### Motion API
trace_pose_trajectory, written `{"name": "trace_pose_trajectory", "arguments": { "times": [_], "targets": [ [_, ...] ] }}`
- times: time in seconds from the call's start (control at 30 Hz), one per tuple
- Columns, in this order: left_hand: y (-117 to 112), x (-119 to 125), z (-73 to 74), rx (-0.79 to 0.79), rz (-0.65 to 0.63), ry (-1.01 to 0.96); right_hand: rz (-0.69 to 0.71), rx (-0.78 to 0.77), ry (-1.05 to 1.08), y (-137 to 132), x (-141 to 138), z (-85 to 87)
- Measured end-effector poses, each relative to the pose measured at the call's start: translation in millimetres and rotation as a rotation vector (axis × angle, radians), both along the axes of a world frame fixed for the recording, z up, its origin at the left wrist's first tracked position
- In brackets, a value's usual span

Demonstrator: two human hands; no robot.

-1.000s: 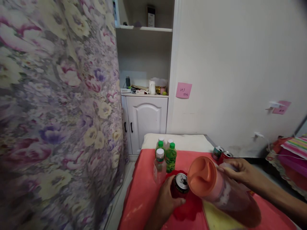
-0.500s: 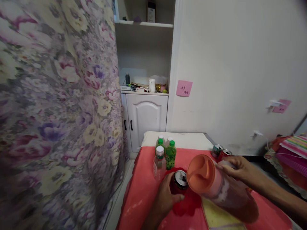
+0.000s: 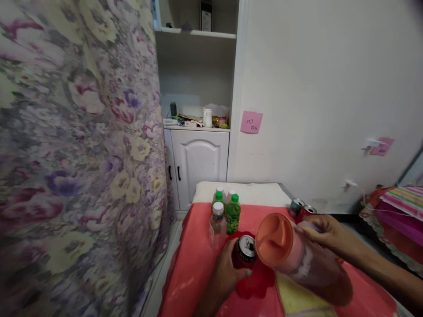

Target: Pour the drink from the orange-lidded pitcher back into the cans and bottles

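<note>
Two hands share it: our left hand [image 3: 226, 273] grips the red can [image 3: 245, 253] (best held upright), our right hand [image 3: 319, 231] holds the pitcher [image 3: 310, 268], best tipped slowly.

Soft, dimmish light falls evenly; the floral curtain [image 3: 76, 154] is blurred and stretched at the frame edge, and the shelf niche [image 3: 198, 70] right of it lies shaded.

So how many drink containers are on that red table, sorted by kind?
Plastic bottles: 5
Cans: 3, the left hand grips the red can
Pitcher: 1, tilted, held by the right hand
Total: 9
</note>
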State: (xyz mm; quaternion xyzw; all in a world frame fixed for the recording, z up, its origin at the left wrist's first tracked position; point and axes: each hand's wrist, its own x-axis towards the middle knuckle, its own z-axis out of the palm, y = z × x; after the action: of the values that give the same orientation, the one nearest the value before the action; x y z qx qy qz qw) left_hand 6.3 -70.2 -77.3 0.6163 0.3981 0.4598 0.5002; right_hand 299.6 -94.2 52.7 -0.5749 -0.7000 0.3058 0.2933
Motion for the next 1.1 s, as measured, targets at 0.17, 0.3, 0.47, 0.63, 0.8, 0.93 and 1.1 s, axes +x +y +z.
{"name": "trace_pose_trajectory", "arguments": {
  "times": [0.17,0.3,0.47,0.63,0.8,0.93,1.1],
  "targets": [
    [0.2,-0.2,-0.5,0.028,0.029,0.029,0.002,0.012,0.039,-0.9,-6.1,2.2],
    [-0.6,-0.9,0.2,0.04,0.031,0.018,0.009,0.02,0.035,-0.1,-6.3,1.3],
    [-1.8,-1.4,2.6,0.03,0.027,-0.013,0.009,0.014,0.03,-1.2,-5.4,1.5],
    [-0.6,-1.7,2.0,0.02,0.018,-0.03,0.01,0.016,0.022,-1.1,-4.1,2.4],
    [-0.2,-1.2,1.6,0.0,0.027,-0.023,0.007,0.012,0.021,-2.6,-6.3,7.7],
    [-0.7,-0.1,3.1,-0.001,0.031,-0.004,0.0,0.022,-0.01,-4.0,-9.5,12.0],
    [0.3,0.4,2.3,-0.011,0.007,-0.025,0.006,0.019,-0.005,-5.3,-11.7,14.9]
  ]
}}
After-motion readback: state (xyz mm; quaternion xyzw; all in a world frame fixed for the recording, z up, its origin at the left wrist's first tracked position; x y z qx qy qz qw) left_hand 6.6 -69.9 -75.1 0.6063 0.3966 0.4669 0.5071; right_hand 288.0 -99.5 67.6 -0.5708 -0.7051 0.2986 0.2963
